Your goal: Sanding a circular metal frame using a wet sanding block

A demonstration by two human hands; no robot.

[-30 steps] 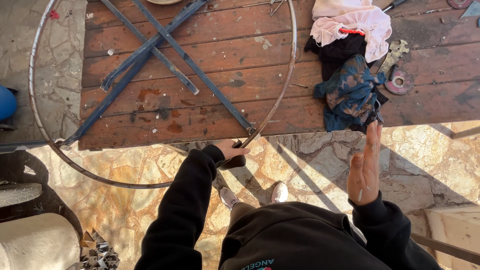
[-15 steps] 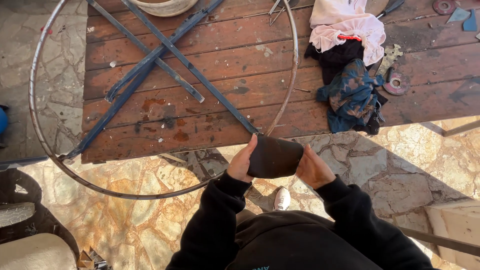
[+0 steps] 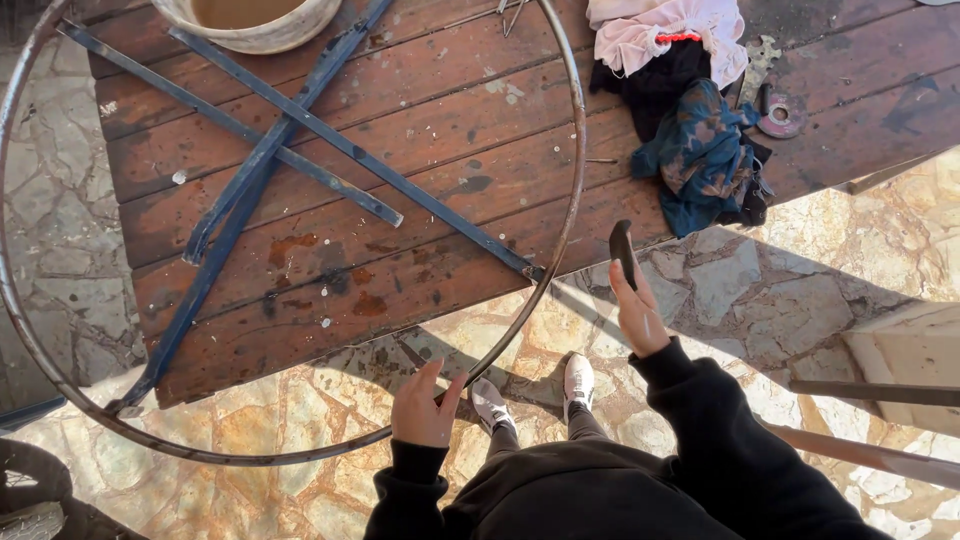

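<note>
Dark flat piece (image 3: 623, 250), curved, seen nearly edge-on; held upright in right hand (image 3: 637, 315), right of the hoop's near-right arc, over the near edge of the surface (image 3: 420, 120). Right-hand fingers (image 3: 628, 290) together, closed on the lower end of the piece.

Left hand (image 3: 422, 408): low, over the stone floor (image 3: 300, 400), just beside the near arc of the metal hoop (image 3: 570, 200); fingers slightly apart, thumb out, holding nothing; contact with hoop not clear.

Metal hoop: large, thin, rusty, lying partly on the wooden surface, near arc overhanging the floor.

Blue metal bars (image 3: 300, 140): several, crossed, flat on the surface inside the hoop, one end reaching the hoop's right arc.

Pale round tub (image 3: 250, 20): far edge of the surface, partly out of view.

Heap of cloth (image 3: 680, 90): far right on the surface; pink on top, black and blue-patterned below.

Grinding disc (image 3: 782, 115): small, round, just right of the cloth.

Shoes (image 3: 535, 392): pale pair on the floor between the two hands.

Sleeves: black, both arms.
</note>
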